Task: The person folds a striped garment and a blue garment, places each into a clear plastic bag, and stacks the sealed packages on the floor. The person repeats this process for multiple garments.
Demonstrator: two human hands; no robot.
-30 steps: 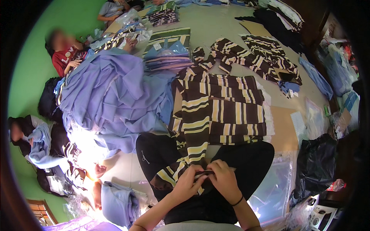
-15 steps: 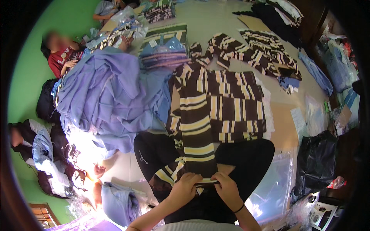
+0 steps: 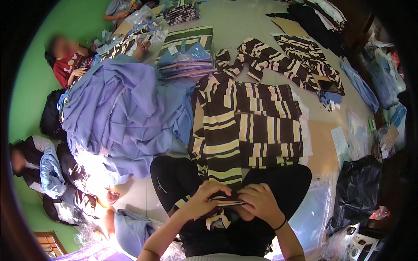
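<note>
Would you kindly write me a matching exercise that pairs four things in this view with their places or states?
1. Brown cloth garment with yellow-and-white stripes
2. Large lavender-blue cloth heap
3. Shiny black plastic bag
4. Stack of folded garments, blue on top

A. Wrapped in clear plastic
B. Toward the picture's right side
C. Held by left hand and right hand
D. Loose, unwrapped, at left

Pairs: 1-C, 2-D, 3-B, 4-A

Garment (image 3: 270, 130) striped brown, yellow, white; cloth heap (image 3: 113, 100) seemingly lavender-blue.
</note>
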